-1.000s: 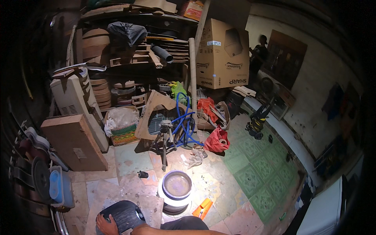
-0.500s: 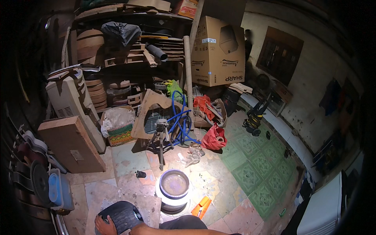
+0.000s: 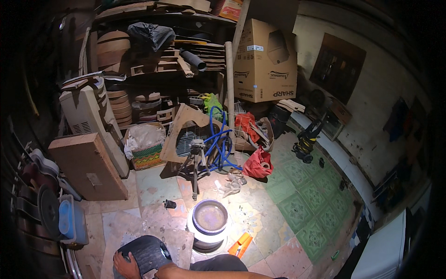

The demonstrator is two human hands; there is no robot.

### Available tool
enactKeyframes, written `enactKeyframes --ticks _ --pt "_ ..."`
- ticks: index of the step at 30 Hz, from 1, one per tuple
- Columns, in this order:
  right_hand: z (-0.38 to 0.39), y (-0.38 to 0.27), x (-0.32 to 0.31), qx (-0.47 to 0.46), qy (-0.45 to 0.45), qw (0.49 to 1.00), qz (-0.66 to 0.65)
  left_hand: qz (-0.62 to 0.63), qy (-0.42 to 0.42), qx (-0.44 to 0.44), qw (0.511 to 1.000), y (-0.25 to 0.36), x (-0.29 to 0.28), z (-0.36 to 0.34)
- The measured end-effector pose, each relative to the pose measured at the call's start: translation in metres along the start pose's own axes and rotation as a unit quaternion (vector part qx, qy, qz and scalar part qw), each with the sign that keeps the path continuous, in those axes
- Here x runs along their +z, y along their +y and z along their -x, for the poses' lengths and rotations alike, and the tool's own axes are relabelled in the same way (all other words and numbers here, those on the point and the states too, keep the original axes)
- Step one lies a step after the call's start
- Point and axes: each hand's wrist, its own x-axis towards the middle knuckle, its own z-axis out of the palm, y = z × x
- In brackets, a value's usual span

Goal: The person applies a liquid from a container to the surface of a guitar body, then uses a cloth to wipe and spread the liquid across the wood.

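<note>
A dark, curved, grooved piece [image 3: 146, 249] with an opening at its right end rests on a worn board [image 3: 181, 239] at the bottom of the view. My left hand [image 3: 127, 264] grips its left part, fingers curled onto the surface. Low on its right side is my right hand [image 3: 160, 272], closed around something small that I cannot make out and partly cut off by the lower edge. To the right, a round, lit vessel [image 3: 209, 216] sits on a pale ringed base. An orange object [image 3: 241, 244] lies beside it, near my dark-clothed leg [image 3: 218, 264].
Ahead stand a tripod [image 3: 197, 153], coiled blue hose [image 3: 220, 139], red bag [image 3: 258, 162] and stacked shelves [image 3: 200, 60] beside a cardboard box [image 3: 265, 65]. At left are a leaning panel [image 3: 83, 162] and blue container [image 3: 67, 221]; at right, a white appliance [image 3: 381, 246].
The person standing in the background beside the cardboard box has gone out of sight. The view has shifted slightly back and forth; my hands stay on the dark piece.
</note>
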Motion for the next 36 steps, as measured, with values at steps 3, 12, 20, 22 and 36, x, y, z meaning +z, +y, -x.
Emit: enactKeyframes --ticks 3,12,20,22,36 --pt "0.010 -0.004 -0.007 -0.010 -0.035 0.999 0.004 -0.017 -0.006 -0.011 1.000 0.001 -0.003 0.003" --pt "0.082 0.017 -0.099 -0.021 0.053 0.981 -0.184 -0.050 0.047 0.008 0.998 -0.023 0.021 -0.003" --pt "0.110 0.106 -0.124 0.138 0.485 0.825 -0.254 0.000 0.014 0.035 0.999 -0.011 0.007 -0.006" --pt "0.098 0.095 -0.100 0.126 0.503 0.830 -0.204 0.012 0.004 0.023 1.000 -0.015 -0.001 -0.006" --pt "0.021 0.063 -0.038 0.194 0.449 0.872 -0.022 0.021 -0.030 -0.007 0.999 -0.010 0.007 -0.004"
